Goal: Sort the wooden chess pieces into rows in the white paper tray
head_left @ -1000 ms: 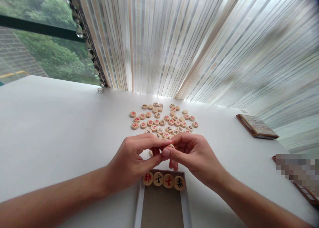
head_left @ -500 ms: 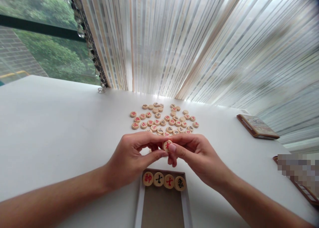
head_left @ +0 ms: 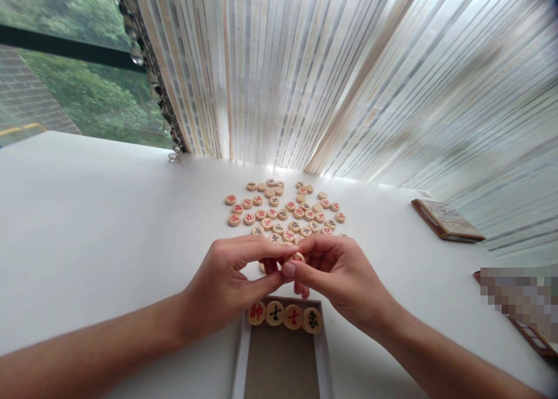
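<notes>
on the table [head_left: 108, 230], scattered discs [head_left: 282, 214] lie behind the tray [head_left: 322, 352]

I'm in what looks like a home: sheer striped curtain [head_left: 270, 79], window [head_left: 70, 50] onto trees [head_left: 93, 99], white table [head_left: 100, 213].

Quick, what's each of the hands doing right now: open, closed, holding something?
Left hand: partly curled, up by the right's piece; whether it grips can't be told.
Right hand: closed, holding a round wooden piece.
</notes>
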{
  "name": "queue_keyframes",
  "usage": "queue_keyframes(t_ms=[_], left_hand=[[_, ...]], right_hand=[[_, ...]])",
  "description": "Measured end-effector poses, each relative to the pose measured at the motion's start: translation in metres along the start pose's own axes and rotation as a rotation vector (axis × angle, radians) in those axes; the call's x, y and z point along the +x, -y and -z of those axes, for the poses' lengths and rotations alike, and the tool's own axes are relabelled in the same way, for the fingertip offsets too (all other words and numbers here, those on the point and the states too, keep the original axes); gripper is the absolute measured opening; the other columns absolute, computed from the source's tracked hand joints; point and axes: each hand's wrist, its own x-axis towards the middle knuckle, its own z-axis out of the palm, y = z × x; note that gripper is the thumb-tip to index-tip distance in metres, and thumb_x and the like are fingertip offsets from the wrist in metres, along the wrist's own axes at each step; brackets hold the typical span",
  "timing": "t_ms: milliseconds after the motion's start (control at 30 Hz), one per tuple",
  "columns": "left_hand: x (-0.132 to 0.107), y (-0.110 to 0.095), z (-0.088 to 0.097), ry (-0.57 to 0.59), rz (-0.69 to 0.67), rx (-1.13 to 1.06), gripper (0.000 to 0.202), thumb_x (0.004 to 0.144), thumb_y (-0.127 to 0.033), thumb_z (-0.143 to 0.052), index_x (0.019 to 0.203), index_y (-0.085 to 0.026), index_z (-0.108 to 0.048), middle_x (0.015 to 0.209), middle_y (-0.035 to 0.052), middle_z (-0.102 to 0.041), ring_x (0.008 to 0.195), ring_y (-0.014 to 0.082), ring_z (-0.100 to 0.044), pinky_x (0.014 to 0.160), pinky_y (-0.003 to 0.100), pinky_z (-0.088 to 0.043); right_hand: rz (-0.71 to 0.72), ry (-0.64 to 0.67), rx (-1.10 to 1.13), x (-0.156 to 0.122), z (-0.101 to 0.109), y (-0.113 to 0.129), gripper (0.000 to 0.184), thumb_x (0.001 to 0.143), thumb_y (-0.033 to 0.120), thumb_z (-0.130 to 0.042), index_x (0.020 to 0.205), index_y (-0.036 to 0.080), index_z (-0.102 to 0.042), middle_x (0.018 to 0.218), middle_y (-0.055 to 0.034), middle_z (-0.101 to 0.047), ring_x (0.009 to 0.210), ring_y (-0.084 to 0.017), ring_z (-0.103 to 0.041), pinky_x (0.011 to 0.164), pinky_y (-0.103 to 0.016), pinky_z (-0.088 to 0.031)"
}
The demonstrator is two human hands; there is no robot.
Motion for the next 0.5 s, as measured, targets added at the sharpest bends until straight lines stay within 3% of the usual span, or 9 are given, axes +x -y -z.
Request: queue_keyframes(t_ms=[200,500], left_hand=[[-0.0006,0.0,0.0003,-0.004,-0.014,-0.016,0.027,0.087,-0.011,-0.08,0.113,-0.017,-0.082,0.089,0.0049,-0.08,0.074,0.013,-0.072,0.074,0.023,-0.06],[-0.0003,0.0013,0.0,-0.026,0.088,-0.111,0.026,0.088,-0.016,-0.083,0.114,-0.019,-0.082,0.088,0.0041,-0.079,0.073,0.0135,-0.071,0.071,0.024,-0.06]], right_hand=[[-0.002,0.055,0.054,0.0005,0.0015,0.0007,0.033,0.061,0.034,-0.103,0.08,0.017,-0.081,0.065,-0.0018,-0.074,0.055,-0.012,-0.066,0.054,-0.023,-0.058],[0.053,0.144,0.052,0.0005,0.0074,0.0036,0.034,0.072,0.03,-0.098,0.103,0.02,-0.088,0.072,-0.0029,-0.077,0.063,-0.013,-0.07,0.062,-0.024,-0.061]])
